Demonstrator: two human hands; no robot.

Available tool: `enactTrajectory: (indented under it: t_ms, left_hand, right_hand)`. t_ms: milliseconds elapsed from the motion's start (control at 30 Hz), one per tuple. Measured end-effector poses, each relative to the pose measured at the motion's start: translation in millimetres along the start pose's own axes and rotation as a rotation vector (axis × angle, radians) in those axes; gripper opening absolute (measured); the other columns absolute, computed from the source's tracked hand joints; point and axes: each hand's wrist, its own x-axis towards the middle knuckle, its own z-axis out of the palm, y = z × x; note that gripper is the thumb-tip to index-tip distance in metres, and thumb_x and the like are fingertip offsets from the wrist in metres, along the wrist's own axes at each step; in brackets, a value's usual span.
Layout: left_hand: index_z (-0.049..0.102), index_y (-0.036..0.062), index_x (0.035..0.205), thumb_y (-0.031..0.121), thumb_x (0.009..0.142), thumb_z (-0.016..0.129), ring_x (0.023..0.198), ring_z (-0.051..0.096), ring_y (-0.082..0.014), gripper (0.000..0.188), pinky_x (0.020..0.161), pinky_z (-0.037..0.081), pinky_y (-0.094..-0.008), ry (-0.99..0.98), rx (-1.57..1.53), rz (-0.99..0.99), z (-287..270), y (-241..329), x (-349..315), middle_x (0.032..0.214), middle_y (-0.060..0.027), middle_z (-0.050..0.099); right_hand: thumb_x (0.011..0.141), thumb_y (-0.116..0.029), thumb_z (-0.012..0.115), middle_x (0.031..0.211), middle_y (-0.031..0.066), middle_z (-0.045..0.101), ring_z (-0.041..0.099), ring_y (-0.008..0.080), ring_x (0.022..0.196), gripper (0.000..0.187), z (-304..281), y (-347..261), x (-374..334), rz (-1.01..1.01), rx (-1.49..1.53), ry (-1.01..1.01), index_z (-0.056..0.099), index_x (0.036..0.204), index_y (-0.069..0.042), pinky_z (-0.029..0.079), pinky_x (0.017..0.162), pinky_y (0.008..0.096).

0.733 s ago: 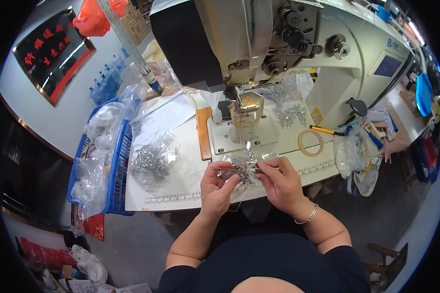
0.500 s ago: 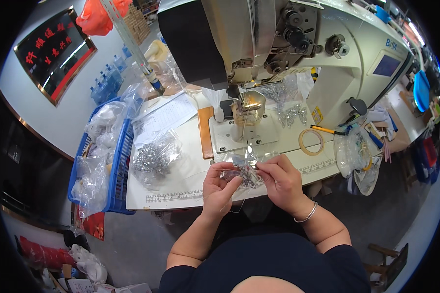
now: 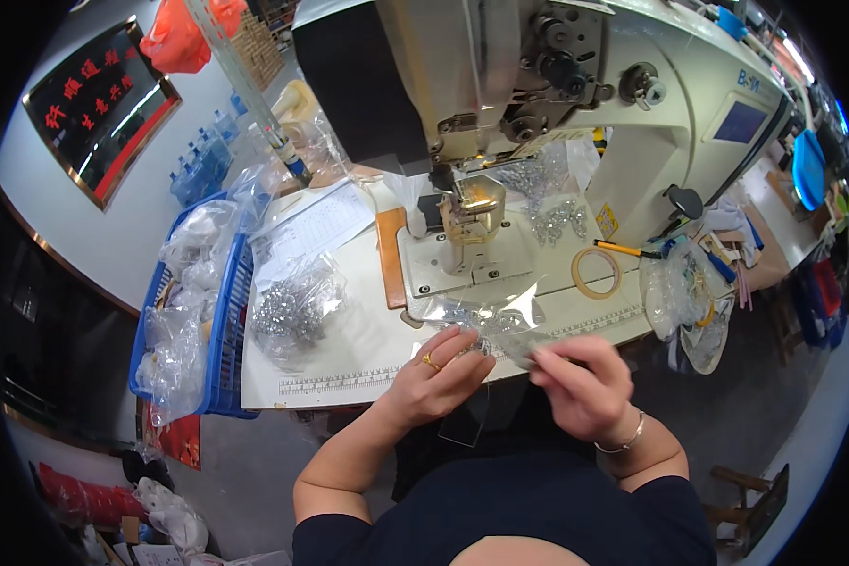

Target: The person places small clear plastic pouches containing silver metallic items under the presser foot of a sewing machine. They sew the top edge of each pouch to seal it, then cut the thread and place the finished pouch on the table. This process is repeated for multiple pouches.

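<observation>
At the table's front edge, below the sewing machine's needle area [image 3: 472, 212], lies a sheet of shiny clear plastic film [image 3: 505, 321]. My left hand [image 3: 439, 377], a gold ring on one finger, is closed on its near side, with glittering silver bits showing by the fingertips. To the right, my right hand [image 3: 585, 382] is closed in a pinch at the film's right corner, slightly blurred. A thin clear strip hangs below my left hand. Glare and my fingers hide how the film and silver bits are joined.
A clear bag of silver beaded pieces [image 3: 302, 307] sits at left, beside a blue basket [image 3: 226, 321] of plastic bags. At right are a tape roll [image 3: 596, 274], a yellow pen [image 3: 623, 249] and silver pieces [image 3: 558, 222]. A ruler strip [image 3: 340, 379] follows the front edge.
My right hand has moved right and down, away from my left. My left hand has turned over so its back shows. The film is now spread wider between them.
</observation>
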Motion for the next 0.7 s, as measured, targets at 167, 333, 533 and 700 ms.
enactTrajectory:
  t_ms: [167,333,533,700]
  left_hand:
    - [0.07,0.0085,0.086,0.003,0.066,0.069,0.097,0.06,-0.0231,0.021,0.084,0.052,-0.0362,0.013,0.036,0.059,-0.4,5.8,1.2,0.098,-0.0032,0.057]
    - [0.07,0.0088,0.085,0.002,0.065,0.07,0.096,0.061,-0.0225,0.021,0.082,0.053,-0.0356,0.041,0.04,0.08,1.9,7.0,-2.8,0.097,-0.003,0.057]
    - [0.07,0.0087,0.084,0.003,0.065,0.072,0.096,0.061,-0.0227,0.02,0.082,0.053,-0.0354,0.071,0.034,0.065,4.9,6.0,-5.8,0.098,-0.0036,0.058]
    - [0.07,0.0086,0.082,0.004,0.065,0.073,0.096,0.061,-0.0225,0.018,0.083,0.052,-0.0353,0.055,0.018,0.08,6.0,7.6,-3.5,0.098,-0.0037,0.058]
  right_hand:
    - [0.068,-0.002,0.069,0.083,0.0069,0.057,0.059,0.0227,0.071,0.025,20.7,12.1,-14.2,0.2,-0.081,-0.207,0.063,0.092,-0.003,0.049,0.059,0.0305]
    - [0.069,-0.003,0.069,0.084,0.0063,0.056,0.058,0.0232,0.074,0.026,27.3,14.6,-14.9,0.223,-0.031,-0.263,0.062,0.094,-0.003,0.048,0.061,0.031]
    - [0.07,-0.001,0.067,0.087,0.0067,0.055,0.058,0.0232,0.076,0.026,27.6,12.8,-14.6,0.238,-0.018,-0.278,0.061,0.095,-0.004,0.048,0.063,0.0315]
    - [0.069,0.0,0.065,0.087,0.0072,0.055,0.058,0.0237,0.075,0.026,30.8,12.8,-14.1,0.221,-0.005,-0.272,0.06,0.095,-0.003,0.048,0.063,0.0317]
